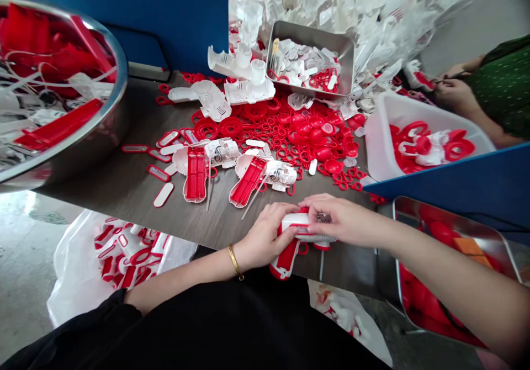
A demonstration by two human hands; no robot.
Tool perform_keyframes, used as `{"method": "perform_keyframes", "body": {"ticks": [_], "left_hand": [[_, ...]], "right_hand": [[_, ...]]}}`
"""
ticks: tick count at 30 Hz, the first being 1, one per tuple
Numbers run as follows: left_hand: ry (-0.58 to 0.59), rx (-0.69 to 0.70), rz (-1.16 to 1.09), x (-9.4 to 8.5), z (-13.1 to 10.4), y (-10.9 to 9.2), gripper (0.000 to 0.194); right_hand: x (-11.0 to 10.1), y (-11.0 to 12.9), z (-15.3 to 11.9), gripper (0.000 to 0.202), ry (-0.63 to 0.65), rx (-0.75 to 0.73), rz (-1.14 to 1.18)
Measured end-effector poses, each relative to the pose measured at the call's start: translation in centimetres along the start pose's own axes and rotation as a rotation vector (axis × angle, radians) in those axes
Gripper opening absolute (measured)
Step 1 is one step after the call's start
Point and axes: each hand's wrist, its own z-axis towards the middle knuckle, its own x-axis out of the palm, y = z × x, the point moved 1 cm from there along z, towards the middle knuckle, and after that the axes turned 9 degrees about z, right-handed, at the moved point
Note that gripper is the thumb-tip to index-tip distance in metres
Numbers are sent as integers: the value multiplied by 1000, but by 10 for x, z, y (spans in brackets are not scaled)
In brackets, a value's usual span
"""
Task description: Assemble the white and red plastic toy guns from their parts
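Observation:
A red and white toy gun (287, 259) lies at the near edge of the table, its red handle pointing toward me. My left hand (267, 233) is closed round its rear end, thumb along the white side. Bent over the front of the body, the fingers of my right hand (337, 219) press on its top and side. Part of the gun is hidden under both hands. Farther left lie two opened gun halves, one (196, 174) beside the other (248, 181), with red handle insides and white mechanisms showing.
Loose red rings and caps (310, 132) cover the table's middle. Behind them stands a metal tray (351, 66) of small parts. A steel bowl (120, 91) is at left, a white bin (375, 138) at right. Another person's hands (455, 94) work at far right.

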Motion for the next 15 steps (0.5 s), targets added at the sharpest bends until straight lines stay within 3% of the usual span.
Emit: {"method": "perform_keyframes", "body": {"ticks": [6,9,12,15], "left_hand": [[33,-5,-2,1,1,0,33],[62,-4,2,0,3,3,34],[49,0,-23,-4,2,6,36],[9,15,-102,-15,0,5,37]], "right_hand": [[6,-3,-5,18,67,-54,-44],[-1,-8,5,23,95,37,-79],[-9,-16,9,46,94,157,-14],[-9,-14,-5,74,-16,176,124]]}}
